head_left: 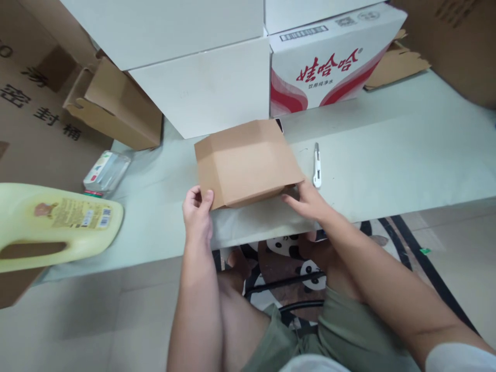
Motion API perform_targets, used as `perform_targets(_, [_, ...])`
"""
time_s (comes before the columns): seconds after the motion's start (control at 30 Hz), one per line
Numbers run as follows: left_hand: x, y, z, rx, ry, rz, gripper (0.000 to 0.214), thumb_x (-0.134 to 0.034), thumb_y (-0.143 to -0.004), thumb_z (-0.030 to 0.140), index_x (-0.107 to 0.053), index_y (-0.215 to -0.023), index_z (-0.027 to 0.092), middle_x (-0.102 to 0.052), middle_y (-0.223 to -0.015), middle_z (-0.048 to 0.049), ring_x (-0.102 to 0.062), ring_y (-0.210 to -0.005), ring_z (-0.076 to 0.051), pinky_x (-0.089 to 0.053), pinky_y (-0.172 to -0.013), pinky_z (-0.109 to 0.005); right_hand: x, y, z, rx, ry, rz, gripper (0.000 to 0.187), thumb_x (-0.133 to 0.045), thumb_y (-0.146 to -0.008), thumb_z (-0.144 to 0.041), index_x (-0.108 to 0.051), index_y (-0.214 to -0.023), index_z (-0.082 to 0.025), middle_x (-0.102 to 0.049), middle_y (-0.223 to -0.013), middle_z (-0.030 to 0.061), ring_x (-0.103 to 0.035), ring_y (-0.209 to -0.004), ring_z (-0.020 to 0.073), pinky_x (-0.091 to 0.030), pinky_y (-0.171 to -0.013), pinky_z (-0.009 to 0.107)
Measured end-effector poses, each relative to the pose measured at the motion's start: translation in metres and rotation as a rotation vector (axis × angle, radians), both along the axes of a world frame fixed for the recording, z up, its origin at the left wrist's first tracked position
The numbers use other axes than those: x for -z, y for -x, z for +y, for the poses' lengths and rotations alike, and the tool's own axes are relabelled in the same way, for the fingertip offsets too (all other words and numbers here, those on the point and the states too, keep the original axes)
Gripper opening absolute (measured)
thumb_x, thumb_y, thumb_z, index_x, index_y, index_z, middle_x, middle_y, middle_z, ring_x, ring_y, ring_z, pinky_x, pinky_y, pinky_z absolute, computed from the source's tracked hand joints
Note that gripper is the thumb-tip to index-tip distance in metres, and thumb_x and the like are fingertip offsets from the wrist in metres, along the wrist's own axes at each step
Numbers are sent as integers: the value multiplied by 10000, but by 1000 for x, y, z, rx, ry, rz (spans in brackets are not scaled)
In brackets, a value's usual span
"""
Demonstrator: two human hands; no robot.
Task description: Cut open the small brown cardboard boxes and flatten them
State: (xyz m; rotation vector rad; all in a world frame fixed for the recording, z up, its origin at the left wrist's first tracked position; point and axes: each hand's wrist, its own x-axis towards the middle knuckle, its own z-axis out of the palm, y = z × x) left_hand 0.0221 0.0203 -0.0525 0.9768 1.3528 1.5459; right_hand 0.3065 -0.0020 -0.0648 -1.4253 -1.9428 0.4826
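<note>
At the far left, beside the worktop [406,155], stands a brown carton [34,119] printed with large black characters, of which 密封桶 can be read. In front of it, a pale yellow jug [58,227] lies on its side at the worktop's left edge. Its label has a small picture and barcodes, but the text is too small to read. Just behind the jug lies a clear plastic bottle [106,173] with a red and green label. An open, unprinted small brown box [116,106] sits at the back left.

Plain white boxes [205,88] are stacked along the back edge. The left hand [197,212] is closed around the near left corner of the cardboard box [246,163], thumb on top and fingers curled beneath. This box is plain and unprinted, and it rests near the middle of the worktop's front edge, just ahead of the white stack.

Behind and to the right is a white carton [329,62] with red swirls, marked 娃哈哈 in red and 饮用纯净水 beneath, with a barcode on top. The right hand [306,199] holds the box's near right corner, thumb on the corner and fingers fairly straight along the near edge. A white utility knife [316,165] lies just beside this hand. Flat cardboard pieces [395,64] lie at the back right.
</note>
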Motion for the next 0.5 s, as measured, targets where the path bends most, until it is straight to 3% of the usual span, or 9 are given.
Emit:
perform_targets(0.1, [-2,2,-1,25,-25,-54,555,-885,-605,542,-606,-978,240,-694,-1006,-53,-681,-907,-203,-548,-793,-313,1,6,6,-83,72,190,366,-515,-883,-343,-653,-1174,-169,-743,-1106,143,-688,-1076,310,-543,-984,514])
perform_targets(0.2, [-2,5,-3,119,-49,-58,615,-849,-639,564,-566,-1095,264,-671,-1096,-57,-673,-975,-224,-543,-786,-315,4,6,6,-63,109,322,301,-605,-845,-388,-687,-1058,-194,-756,-1011,114,-709,-1022,312,-563,-953,496])
perform_targets(0.3, [1,8,-4,133,-68,73,681,-833,-648,611,-557,-1163,262,-656,-1152,-69,-660,-1060,-247,-533,-864,-334,7,2,2,39,54,439,460,-745,-745,-456,-678,-1126,-206,-742,-1148,120,-677,-1140,333,-540,-1003,499])
perform_targets(0.37, [2,9,-3,127,-68,140,712,-817,-650,658,-569,-1181,253,-658,-1165,-78,-655,-1091,-252,-525,-907,-341,6,-1,-1,105,49,474,572,-799,-684,-486,-665,-1164,-204,-744,-1157,120,-691,-1090,330,-562,-950,489])
perform_targets(0.5, [-3,7,-4,121,-75,197,782,-803,-616,733,-601,-1173,223,-687,-1138,-100,-682,-1020,-248,-542,-825,-316,3,-3,-8,145,80,551,534,-785,-689,-579,-694,-1059,-205,-774,-1012,97,-717,-925,302,-590,-791,433])
